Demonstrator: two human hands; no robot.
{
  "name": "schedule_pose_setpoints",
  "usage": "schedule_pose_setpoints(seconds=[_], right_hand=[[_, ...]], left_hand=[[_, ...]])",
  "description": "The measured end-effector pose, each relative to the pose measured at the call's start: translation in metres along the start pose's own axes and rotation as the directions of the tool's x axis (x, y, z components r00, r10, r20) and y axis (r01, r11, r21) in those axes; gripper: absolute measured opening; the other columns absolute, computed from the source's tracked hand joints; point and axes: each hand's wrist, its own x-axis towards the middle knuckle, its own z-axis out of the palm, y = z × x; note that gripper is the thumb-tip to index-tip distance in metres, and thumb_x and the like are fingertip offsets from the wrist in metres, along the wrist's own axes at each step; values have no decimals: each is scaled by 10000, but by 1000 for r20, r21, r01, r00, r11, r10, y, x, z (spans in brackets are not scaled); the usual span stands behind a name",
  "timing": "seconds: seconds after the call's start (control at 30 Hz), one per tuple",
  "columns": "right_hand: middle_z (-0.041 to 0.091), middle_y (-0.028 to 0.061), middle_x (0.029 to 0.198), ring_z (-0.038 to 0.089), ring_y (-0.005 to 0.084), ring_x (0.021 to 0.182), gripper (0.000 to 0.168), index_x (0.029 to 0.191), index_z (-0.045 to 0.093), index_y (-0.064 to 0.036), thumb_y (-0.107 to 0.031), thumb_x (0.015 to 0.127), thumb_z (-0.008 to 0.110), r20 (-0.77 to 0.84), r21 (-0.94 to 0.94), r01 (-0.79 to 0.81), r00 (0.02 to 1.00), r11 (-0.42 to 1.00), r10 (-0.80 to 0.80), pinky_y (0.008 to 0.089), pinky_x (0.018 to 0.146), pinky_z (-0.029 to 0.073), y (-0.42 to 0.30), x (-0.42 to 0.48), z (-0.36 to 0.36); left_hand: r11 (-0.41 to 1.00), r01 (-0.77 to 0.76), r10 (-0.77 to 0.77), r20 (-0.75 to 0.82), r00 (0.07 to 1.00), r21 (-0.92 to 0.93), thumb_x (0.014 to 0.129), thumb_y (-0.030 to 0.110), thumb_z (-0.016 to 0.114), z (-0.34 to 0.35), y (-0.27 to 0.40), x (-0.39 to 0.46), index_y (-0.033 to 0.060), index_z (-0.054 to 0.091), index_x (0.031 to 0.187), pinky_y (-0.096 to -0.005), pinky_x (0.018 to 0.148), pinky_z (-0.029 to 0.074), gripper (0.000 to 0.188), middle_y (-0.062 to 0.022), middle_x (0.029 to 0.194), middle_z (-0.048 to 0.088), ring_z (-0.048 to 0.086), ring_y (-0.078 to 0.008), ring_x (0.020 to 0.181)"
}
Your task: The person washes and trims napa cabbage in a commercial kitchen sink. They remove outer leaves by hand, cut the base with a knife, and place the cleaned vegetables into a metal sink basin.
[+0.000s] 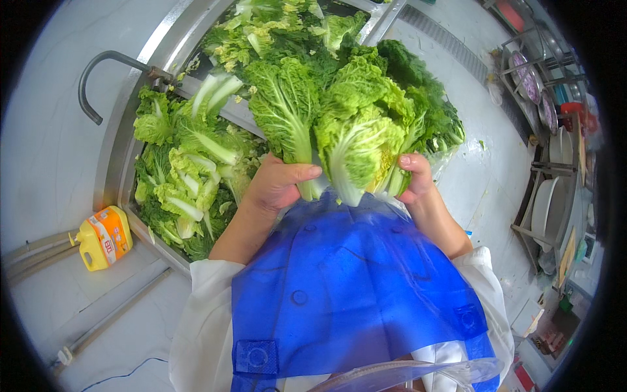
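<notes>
My left hand (284, 182) grips a green cabbage leaf (288, 108) by its white stalk, thumb across the front. In my right hand (416, 177) is a napa cabbage (362, 147), its outer leaves loosened and a yellow inside showing on its right. The thumb presses on a pale rib at the cabbage's side. Both hands are in front of the blue apron (352, 274). Loose cabbage leaves (186, 171) fill the steel sink (128, 196) at my left. Further leaves (274, 29) lie in the compartment beyond. Dark green leaves (426, 93) pile up behind the cabbage.
A curved faucet (98, 63) arches over the sink's left rim. Beside that sink stands a yellow plastic jug (104, 237). Metal racks (543, 171) with white basins (546, 208) line the right. A floor drain grate (441, 36) runs across the pale tiled floor (480, 161).
</notes>
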Motion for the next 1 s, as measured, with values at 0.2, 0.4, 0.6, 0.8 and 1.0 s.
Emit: schedule_pose_setpoints(seconds=[0.2, 0.4, 0.6, 0.8, 1.0], right_hand=[[559, 196, 1218, 591, 325, 1068, 702, 1316, 418, 22, -223, 709, 673, 50, -93, 14, 999, 996, -10, 464, 922, 495, 7, 3, 11], [561, 193, 1216, 588, 320, 1070, 698, 1314, 422, 22, -225, 713, 677, -121, -159, -70, 991, 985, 51, 459, 923, 494, 22, 10, 24], [515, 209, 1271, 554, 335, 1118, 797, 1356, 376, 15, -218, 672, 712, -122, -376, -122, 989, 918, 81, 458, 927, 488, 30, 27, 62], [492, 230, 1271, 536, 353, 1113, 802, 1344, 377, 31, -198, 662, 730, 31, -411, -37, 998, 911, 55, 446, 905, 484, 37, 35, 40], [610, 140, 1083, 614, 226, 918, 542, 1228, 512, 28, -43, 715, 671, 31, -396, 19, 1000, 918, -7, 352, 764, 513, 43, 33, 54]], left_hand=[[902, 55, 15, 159, 987, -427, 786, -45, 545, -19, 1, -10, 18, 457, 1288, -473, 977, 443, 514, -163, 1201, 561, 555, -307, 1119], [968, -129, 141, 43, 989, -214, 767, -68, 611, -18, 4, -26, -6, 497, 1236, -418, 890, 505, 487, -151, 1158, 589, 604, -270, 1036], [985, -156, 131, -274, 953, -71, 773, 11, 645, -37, 23, -46, -45, 546, 1145, -384, 752, 565, 390, -148, 1024, 640, 663, -249, 858], [911, -68, 333, -626, 705, 408, 843, 310, 647, -126, 90, -106, -61, 357, 1330, -470, 946, 457, 677, -210, 1270, 492, 540, -313, 1130], [702, 388, 505, -801, 322, 598, 903, 314, 594, -154, 87, -108, 30, 171, 1459, -443, 1032, 362, 754, -214, 1463, 271, 396, -294, 1282]])
